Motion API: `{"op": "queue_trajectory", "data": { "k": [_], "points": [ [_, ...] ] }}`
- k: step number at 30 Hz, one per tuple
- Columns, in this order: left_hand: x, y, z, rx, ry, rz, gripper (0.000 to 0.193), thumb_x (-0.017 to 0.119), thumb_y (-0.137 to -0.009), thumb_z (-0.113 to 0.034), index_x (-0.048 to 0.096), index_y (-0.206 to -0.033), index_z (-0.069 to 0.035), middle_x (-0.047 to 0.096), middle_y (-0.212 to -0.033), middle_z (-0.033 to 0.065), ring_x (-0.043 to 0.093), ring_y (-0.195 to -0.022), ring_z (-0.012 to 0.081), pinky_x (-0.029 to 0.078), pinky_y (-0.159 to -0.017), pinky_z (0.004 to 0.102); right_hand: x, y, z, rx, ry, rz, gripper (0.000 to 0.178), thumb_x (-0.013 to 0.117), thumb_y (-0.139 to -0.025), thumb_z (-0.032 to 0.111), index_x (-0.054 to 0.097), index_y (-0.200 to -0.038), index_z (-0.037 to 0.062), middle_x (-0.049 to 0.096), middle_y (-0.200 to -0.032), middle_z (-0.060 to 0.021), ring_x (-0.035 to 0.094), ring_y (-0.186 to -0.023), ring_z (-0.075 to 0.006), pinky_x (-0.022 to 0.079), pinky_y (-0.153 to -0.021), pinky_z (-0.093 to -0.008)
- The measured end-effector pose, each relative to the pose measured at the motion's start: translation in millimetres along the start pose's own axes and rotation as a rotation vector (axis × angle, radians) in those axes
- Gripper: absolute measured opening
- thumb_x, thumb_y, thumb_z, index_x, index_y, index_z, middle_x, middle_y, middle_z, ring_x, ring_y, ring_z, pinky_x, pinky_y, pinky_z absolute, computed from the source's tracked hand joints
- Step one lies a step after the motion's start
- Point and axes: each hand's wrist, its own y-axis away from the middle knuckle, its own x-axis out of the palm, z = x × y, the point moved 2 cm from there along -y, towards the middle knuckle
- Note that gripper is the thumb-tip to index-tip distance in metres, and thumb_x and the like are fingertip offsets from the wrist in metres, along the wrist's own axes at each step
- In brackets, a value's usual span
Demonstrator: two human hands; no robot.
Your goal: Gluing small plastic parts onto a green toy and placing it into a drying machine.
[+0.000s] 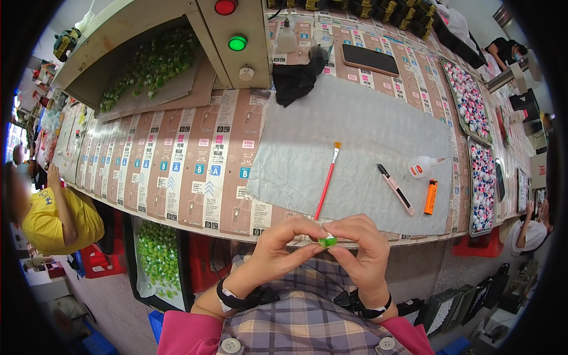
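Note:
A small green and white piece is pinched between the fingertips of both my hands, just in front of the table's near edge. My left hand grips it from the left, with thumb and forefinger closed. From the other side my right hand holds the same piece between thumb and forefinger. What exactly the piece is cannot be made out. Close beyond my fingers lies a red-handled paintbrush, bristles pointing away. Black bands circle both my wrists.
On a grey sheet lie a craft knife, an orange tube and a white glue bottle. Beyond are a phone and black cloth. A metal machine stands left; trays of small pieces line the right.

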Motion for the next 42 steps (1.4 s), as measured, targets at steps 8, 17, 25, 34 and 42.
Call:
{"op": "queue_trajectory", "data": {
  "k": [8,17,25,34,42],
  "points": [
    [-1,0,0,-0.008,0.109,0.02,0.027,0.064,-0.078,-0.001,0.055,-0.104,-0.001,0.059,-0.103,0.0082,0.054,-0.097,0.015,0.042,-0.085,0.0285,2,0,5,-0.175,0.215,-0.037,0.027,0.07,-0.065,0.002,0.064,-0.091,0.005,0.064,-0.092,-0.0067,0.059,-0.081,-0.0229,0.046,-0.069,-0.0308],
    [-3,-1,-5,0.085,-0.178,-0.036,0.035,0.068,-0.075,-0.002,0.05,-0.106,-0.002,0.059,-0.102,0.0105,0.057,-0.093,0.0195,0.045,-0.082,0.0318,3,9,-5,0.108,-0.135,-0.151,0.017,0.07,-0.07,0.004,0.062,-0.085,0.0034,0.063,-0.085,-0.0077,0.058,-0.076,-0.0215,0.044,-0.069,-0.0288],
    [-1,-1,-7,0.181,-0.288,-0.082,0.037,0.068,-0.074,-0.003,0.051,-0.106,-0.003,0.061,-0.099,0.0104,0.059,-0.09,0.0208,0.046,-0.077,0.0312,5,8,-5,0.137,-0.104,-0.037,0.015,0.072,-0.07,0.01,0.06,-0.077,0.0028,0.062,-0.074,-0.0064,0.057,-0.067,-0.0178,0.043,-0.063,-0.0279],
    [-1,-2,-7,0.137,-0.269,-0.051,0.04,0.068,-0.074,-0.003,0.05,-0.11,-0.002,0.06,-0.101,0.0099,0.059,-0.089,0.0201,0.046,-0.08,0.0307,4,6,-2,0.06,0.001,-0.051,0.015,0.072,-0.069,0.008,0.06,-0.076,0.0033,0.061,-0.071,-0.0071,0.056,-0.063,-0.0208,0.042,-0.059,-0.0288],
    [-7,-7,-15,-0.088,-0.212,0.039,0.035,0.07,-0.073,-0.007,0.058,-0.105,-0.001,0.06,-0.091,0.0068,0.058,-0.082,0.0152,0.046,-0.074,0.0269,4,5,5,-0.27,0.453,-0.102,0.02,0.073,-0.066,0.006,0.06,-0.082,0.0058,0.06,-0.075,-0.0053,0.058,-0.066,-0.0225,0.045,-0.056,-0.0303]
  ]
}}
